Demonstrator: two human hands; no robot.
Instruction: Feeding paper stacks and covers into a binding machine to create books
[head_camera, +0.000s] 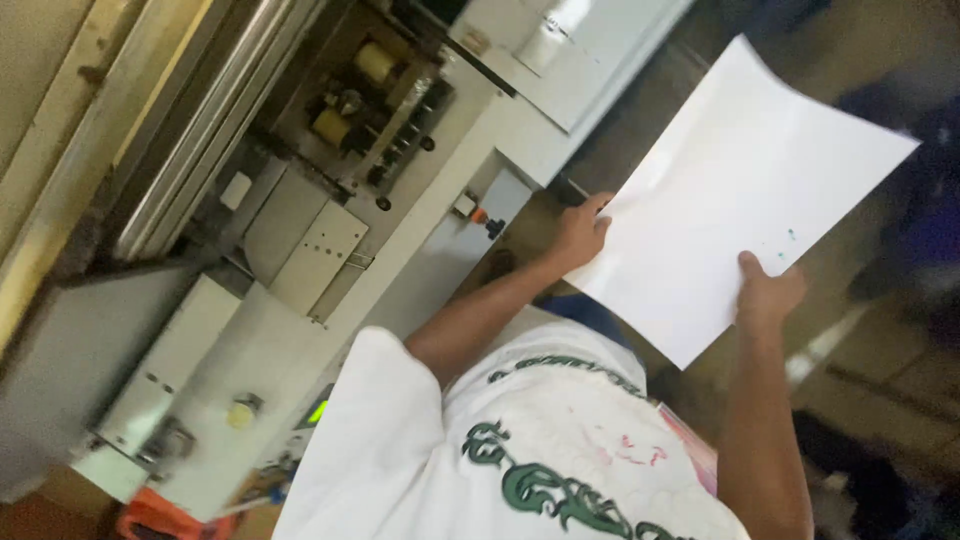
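Observation:
Both my hands hold a large white sheet of paper (745, 190) in front of me. My left hand (580, 235) grips the sheet's left edge with the fingers curled over it. At the sheet's lower right edge, my right hand (770, 290) pinches it with the thumb on top. A few small teal specks mark the paper just above that thumb. The sheet is flat, tilted, and otherwise blank. My white shirt with a green print (540, 450) fills the bottom of the view.
A big grey machine (300, 250) with metal rollers, brass-coloured parts and a yellow knob (240, 412) stands to the left. A small green light (318, 410) glows on it. An orange object (160, 518) lies at the bottom left. A blurred dark blue shape (920, 200) is at the right.

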